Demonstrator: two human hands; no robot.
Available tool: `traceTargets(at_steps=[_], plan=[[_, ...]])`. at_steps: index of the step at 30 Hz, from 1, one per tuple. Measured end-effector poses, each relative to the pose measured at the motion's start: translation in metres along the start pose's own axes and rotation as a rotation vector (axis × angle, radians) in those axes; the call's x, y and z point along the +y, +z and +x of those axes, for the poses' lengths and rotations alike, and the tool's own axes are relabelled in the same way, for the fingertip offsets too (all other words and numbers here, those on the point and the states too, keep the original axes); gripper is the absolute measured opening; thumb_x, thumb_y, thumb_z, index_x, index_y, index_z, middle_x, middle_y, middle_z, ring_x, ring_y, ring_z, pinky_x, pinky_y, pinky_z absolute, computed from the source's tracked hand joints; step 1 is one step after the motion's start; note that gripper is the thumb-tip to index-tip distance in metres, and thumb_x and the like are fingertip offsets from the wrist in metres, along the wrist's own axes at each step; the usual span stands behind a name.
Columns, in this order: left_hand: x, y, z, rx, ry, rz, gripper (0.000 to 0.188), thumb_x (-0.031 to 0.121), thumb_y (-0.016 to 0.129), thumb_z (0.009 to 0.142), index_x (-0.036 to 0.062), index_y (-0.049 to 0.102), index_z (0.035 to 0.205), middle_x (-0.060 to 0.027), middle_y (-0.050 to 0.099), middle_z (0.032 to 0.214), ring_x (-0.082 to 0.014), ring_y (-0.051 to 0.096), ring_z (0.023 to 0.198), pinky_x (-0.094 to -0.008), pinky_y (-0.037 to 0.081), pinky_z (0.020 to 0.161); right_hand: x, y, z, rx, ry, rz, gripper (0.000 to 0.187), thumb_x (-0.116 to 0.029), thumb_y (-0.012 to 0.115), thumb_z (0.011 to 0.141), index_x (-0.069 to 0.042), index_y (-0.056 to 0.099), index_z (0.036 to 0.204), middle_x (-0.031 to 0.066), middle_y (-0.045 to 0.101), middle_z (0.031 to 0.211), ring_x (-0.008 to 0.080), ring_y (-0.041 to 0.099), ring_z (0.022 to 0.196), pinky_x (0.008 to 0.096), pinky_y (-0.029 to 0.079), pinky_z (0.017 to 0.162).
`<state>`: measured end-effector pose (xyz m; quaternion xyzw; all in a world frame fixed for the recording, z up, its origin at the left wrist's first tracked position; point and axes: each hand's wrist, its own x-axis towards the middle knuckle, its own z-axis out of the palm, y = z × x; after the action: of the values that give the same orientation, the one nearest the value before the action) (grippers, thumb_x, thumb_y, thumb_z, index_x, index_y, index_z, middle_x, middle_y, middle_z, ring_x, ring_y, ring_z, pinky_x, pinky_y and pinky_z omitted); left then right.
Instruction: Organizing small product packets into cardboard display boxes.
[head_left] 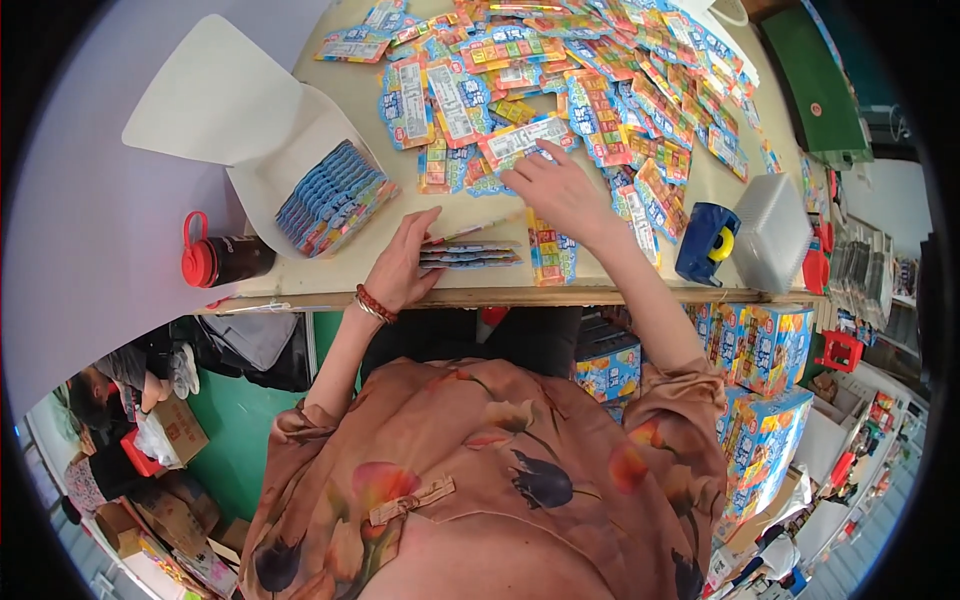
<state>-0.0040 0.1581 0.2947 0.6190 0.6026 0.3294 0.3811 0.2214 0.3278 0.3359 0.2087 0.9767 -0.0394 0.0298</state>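
My left hand (398,265), with a red bead bracelet at the wrist, grips a small stack of colourful flat candy packets (475,254) by its left end. The stack sits near the table's front edge, and its top packet tilts up. My right hand (560,195) reaches over the pile, its fingers apart and bent down at a packet with a pale printed back (522,140). Whether the fingertips touch that packet is hard to tell. Right of the stack, a single packet (552,252) lies flat beneath my right forearm.
Loose packets (600,90) heap across the far table. At left, an open white box (318,115) holds rows of packets beside a dark bottle with a red lid (228,260). At right stand a blue tape dispenser (705,243) and clear plastic trays (775,232). Printed cartons (775,350) stack below.
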Motion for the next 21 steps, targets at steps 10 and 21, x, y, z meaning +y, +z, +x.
traceTargets(at_steps=[10,21], plan=[[-0.007,0.003,0.007,0.008,0.213,0.157,0.055,0.003,0.073,0.067,0.0074,0.057,0.119,-0.0127,0.057,0.116,-0.0328,0.055,0.106,-0.0384,0.047,0.09,0.057,0.042,0.003,0.12,0.12,-0.085,0.065,-0.01,0.062,0.084,-0.019,0.036,0.143,0.0095,0.039,0.146,0.0256,0.04,0.134,0.0534,0.031,0.107],[-0.024,0.019,0.002,0.199,0.13,0.024,0.066,0.005,0.078,0.067,0.0046,0.049,0.127,-0.0154,0.055,0.114,-0.0311,0.056,0.105,-0.037,0.05,0.086,-0.001,-0.002,0.01,0.147,-0.139,0.105,0.031,-0.012,0.057,0.081,-0.013,0.059,0.112,0.0037,0.062,0.098,0.022,0.06,0.101,0.0469,0.036,0.103]])
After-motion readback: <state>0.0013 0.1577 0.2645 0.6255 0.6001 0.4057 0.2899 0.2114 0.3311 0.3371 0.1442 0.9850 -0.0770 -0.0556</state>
